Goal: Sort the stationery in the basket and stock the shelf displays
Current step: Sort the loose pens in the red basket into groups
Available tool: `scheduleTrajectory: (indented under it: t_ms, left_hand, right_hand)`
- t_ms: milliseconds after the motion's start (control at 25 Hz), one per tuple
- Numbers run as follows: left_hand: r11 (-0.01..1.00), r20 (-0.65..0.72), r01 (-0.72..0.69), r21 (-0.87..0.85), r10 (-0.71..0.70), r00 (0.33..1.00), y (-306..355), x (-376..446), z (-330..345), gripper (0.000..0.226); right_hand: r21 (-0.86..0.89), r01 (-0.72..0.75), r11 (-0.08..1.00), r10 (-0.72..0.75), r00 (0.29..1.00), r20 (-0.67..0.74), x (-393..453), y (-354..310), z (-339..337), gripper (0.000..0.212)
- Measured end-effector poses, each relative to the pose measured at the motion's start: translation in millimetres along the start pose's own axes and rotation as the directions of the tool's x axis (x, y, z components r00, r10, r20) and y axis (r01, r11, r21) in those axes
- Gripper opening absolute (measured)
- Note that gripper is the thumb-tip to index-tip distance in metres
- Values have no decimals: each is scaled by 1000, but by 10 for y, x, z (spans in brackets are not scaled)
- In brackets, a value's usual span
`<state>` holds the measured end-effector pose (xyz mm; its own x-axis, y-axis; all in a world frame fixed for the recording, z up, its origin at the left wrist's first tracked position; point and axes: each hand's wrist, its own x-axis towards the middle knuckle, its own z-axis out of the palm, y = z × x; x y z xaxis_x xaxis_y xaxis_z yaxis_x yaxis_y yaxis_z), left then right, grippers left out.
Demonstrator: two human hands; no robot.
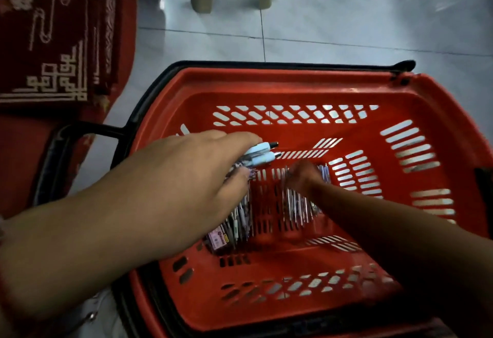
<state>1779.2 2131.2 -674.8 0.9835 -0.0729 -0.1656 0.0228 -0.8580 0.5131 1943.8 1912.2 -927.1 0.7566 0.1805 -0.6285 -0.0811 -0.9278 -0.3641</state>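
Your left hand [202,167] grips a bundle of pens [262,152], tips poking toward three o'clock over the red basket [306,81]. Light, stiff, slick barrels, I'd say, so clamp them mid-length or they'll fan out. Your right hand [302,175] is down on the basket floor among loose pens [296,204]; it's blurred, so I can't tell its fingers' state. A small pink box [217,239] lies at seven o'clock.
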Motion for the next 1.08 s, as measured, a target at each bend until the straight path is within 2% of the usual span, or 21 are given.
scheduleTrajectory:
  t_ms: [80, 160, 200, 320, 400, 440, 480, 520, 560, 600, 640, 680, 760, 920, 1080]
  left_hand:
    - [999, 26, 33, 0, -33, 999, -51, 54, 24, 46]
    - [999, 65, 48, -5, -48, 997, -67, 83, 52, 46]
    - [999, 80, 48, 1, -48, 996, -71, 102, 65, 45]
    - [998, 112, 53, 20, -55, 992, -130, 142, 98, 40]
    - [998, 129, 54, 21, -56, 990, -159, 117, 136, 34]
    - [999, 130, 50, 13, -51, 990, -156, 105, 160, 31]
    - [999, 130, 45, -8, -44, 990, -151, 100, 191, 29]
    - [999, 128, 38, -39, -32, 991, -143, 100, 228, 26]
    - [997, 115, 25, -74, -16, 993, -125, 99, 254, 21]
    - [994, 94, 12, -112, -1, 996, -102, 95, 268, 15]
    - [988, 69, -9, -155, 20, 997, -69, 87, 272, 11]
    - [981, 46, -38, -193, 48, 998, -23, 70, 274, 12]
    - [966, 17, -104, -237, 111, 994, 130, 26, 276, 22]
    - [952, 0, -188, -243, 194, 981, 488, -58, 349, 41]
    - [971, -24, -197, -135, 195, 980, 648, -120, 333, 24]
  right_hand:
    - [-33, -50, 998, 49, 999, -13, 118, 45, 121, 22]
    - [-168, -52, 985, 47, 998, -30, 133, 99, 193, 8]
    - [-214, -42, 976, 35, 999, -35, 109, 102, 185, 9]
    - [-85, 22, 996, -21, 1000, 18, -35, -90, 46, 14]
    - [-144, 91, 985, -86, 996, 39, -286, -308, -149, 11]
    - [-98, 95, 991, -90, 994, 57, -467, -409, -288, 12]
    - [66, 81, 995, -87, 991, 101, -679, -484, -430, 10]
    - [318, 38, 947, -105, 975, 198, -934, -546, -570, 9]
    - [559, -37, 828, -166, 937, 308, -1197, -605, -710, 14]
    - [718, -139, 682, -236, 887, 396, -1487, -677, -819, 20]
    - [801, -211, 561, -292, 854, 430, -1714, -706, -857, 26]
    - [847, -242, 472, -333, 841, 426, -1948, -744, -864, 30]
    - [906, -208, 368, -334, 880, 337, -2246, -774, -801, 32]
    - [975, -121, 186, -242, 956, 164, -2441, -663, -750, 12]
    - [986, -60, 153, -162, 983, 85, -2602, -401, -857, 20]
